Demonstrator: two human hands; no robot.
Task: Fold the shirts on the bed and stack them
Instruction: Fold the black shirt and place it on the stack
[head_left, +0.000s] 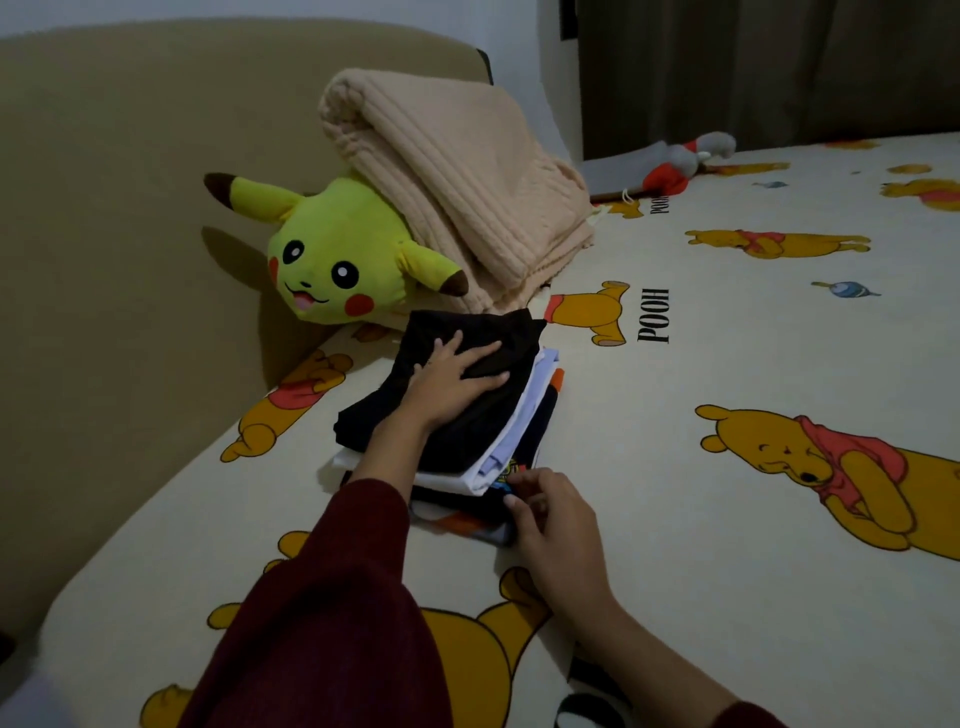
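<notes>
Now, left hand: the left hand lies flat, fingers straight and spread, pressing down on the folded black shirt that tops the pile; it curls round nothing.
Right hand: the right hand sits at the near right corner of the pile, fingers bent against the edges of the lower layers; whether it actually pinches a layer or only touches them, I cannot tell.
Stack of folded shirts: the stack of folded shirts lies directly under the left palm and just left and far of the right hand, touching its fingertips.
Long axis: the pile runs from near left to far right, roughly in line with the left forearm.
Layers: below the black top lie a white shirt, a pale blue one and darker printed ones, their right edges stepped outward.
Nearer hand: the right hand is nearer the uneven edges, so squaring them probably falls to it while the left steadies the top.
Bed: the cream bear-print bed sheet carries the pile near its left edge.
Beyond: a yellow plush toy and a folded beige ribbed blanket lie just far of the pile.
</notes>
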